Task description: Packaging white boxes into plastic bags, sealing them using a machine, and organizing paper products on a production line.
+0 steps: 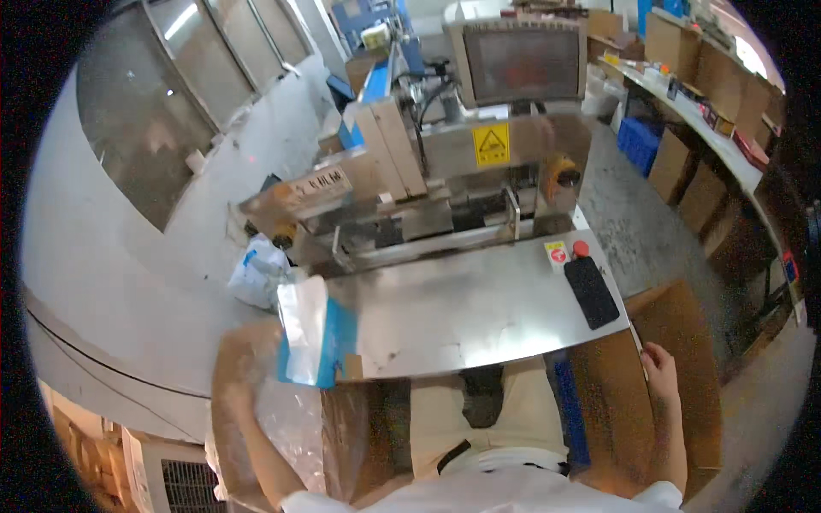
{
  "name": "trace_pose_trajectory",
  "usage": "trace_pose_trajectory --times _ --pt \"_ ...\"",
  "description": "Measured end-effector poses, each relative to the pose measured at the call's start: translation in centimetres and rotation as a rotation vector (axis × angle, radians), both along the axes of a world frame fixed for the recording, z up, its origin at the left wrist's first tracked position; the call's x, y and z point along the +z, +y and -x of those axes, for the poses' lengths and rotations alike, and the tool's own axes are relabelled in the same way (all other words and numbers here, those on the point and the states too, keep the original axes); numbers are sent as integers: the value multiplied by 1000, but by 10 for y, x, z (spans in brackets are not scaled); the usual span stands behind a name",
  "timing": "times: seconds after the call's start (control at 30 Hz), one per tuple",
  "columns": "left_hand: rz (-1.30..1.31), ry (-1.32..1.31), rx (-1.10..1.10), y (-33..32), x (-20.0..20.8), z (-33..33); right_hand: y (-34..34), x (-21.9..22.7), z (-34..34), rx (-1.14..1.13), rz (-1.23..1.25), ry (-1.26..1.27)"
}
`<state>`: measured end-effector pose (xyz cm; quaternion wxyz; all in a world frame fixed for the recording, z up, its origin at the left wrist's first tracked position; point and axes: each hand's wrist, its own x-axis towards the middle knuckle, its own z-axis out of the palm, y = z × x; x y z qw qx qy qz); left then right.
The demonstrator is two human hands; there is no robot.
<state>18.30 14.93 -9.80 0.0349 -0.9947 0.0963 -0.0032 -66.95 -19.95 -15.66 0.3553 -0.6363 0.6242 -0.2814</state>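
My left hand (240, 395) is over the open cardboard box on the left, which has a clear plastic liner (286, 436). Motion smears its fingers, and whether they grip anything is hidden. On the left end of the metal tabletop stands a blue box (341, 342), with a shiny white packet (302, 329) leaning against it. My right hand (659, 369) hovers by the table's right corner, over the cardboard box (680, 333) on that side. Its fingers are loosely bent and a little apart, and I make out nothing in them.
A steel machine with a yellow warning label (491, 144) and a screen (524, 64) rises behind the tabletop (445, 316). A black phone (591, 293) lies near a red button (581, 249). A white bag (259, 272) sits by the left wall. A long bench (684, 107) runs along the right.
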Motion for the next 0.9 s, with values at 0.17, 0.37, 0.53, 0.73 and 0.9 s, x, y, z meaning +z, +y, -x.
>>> trace_pose_trajectory --times 0.17,0.37,0.53,0.73,0.9 --pt "772 -471 -227 35 13 91 16 6 -17 140 -4 -2" --pt "1069 95 -737 -96 42 269 26 -78 38 241 45 370" --pt "888 115 -1084 -204 -17 288 30 -98 33 137 23 389" --pt "558 92 -1105 -246 -33 311 52 -49 13 -28 -83 468" --pt "390 155 -1084 -264 -10 330 29 10 -34 -63 -240 413"
